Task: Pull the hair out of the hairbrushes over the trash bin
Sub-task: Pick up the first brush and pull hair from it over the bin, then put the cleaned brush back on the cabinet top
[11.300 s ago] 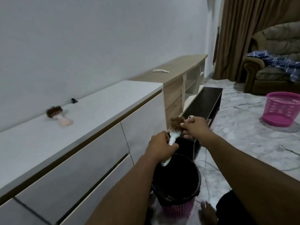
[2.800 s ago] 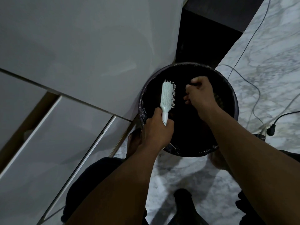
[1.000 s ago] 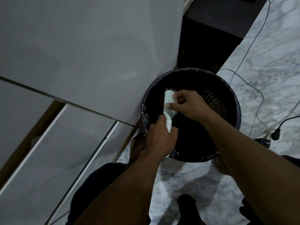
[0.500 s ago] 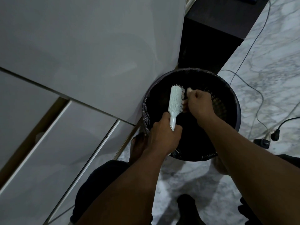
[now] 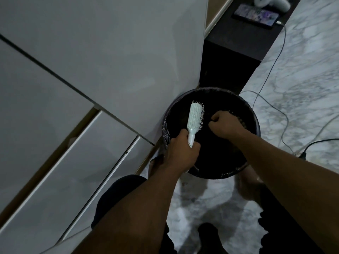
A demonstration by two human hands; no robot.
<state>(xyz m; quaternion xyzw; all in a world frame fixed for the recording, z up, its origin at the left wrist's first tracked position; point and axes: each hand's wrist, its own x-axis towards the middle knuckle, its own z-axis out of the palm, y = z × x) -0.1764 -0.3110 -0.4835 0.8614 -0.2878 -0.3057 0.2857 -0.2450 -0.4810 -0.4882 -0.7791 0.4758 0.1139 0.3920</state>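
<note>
I look straight down into a round trash bin (image 5: 254,123) lined with a black bag, standing on the floor against a white cabinet. My left hand (image 5: 180,153) grips the handle of a white hairbrush (image 5: 194,119), which is held upright over the bin with its bristles facing right. No hair shows on the brush. My right hand (image 5: 226,124) is a closed fist over the bin, a short gap to the right of the bristles. Whether it pinches hair is too dark to tell.
The white cabinet (image 5: 91,79) with drawer fronts fills the left. A low black unit (image 5: 238,44) behind the bin carries a phone (image 5: 255,16) and a white device (image 5: 270,2). Cables (image 5: 266,79) trail over the marble floor on the right. My knees are below the bin.
My right hand has drawn away to the right from the bristles and hangs over the bin. The brush stays upright in my left hand, shifted slightly.
</note>
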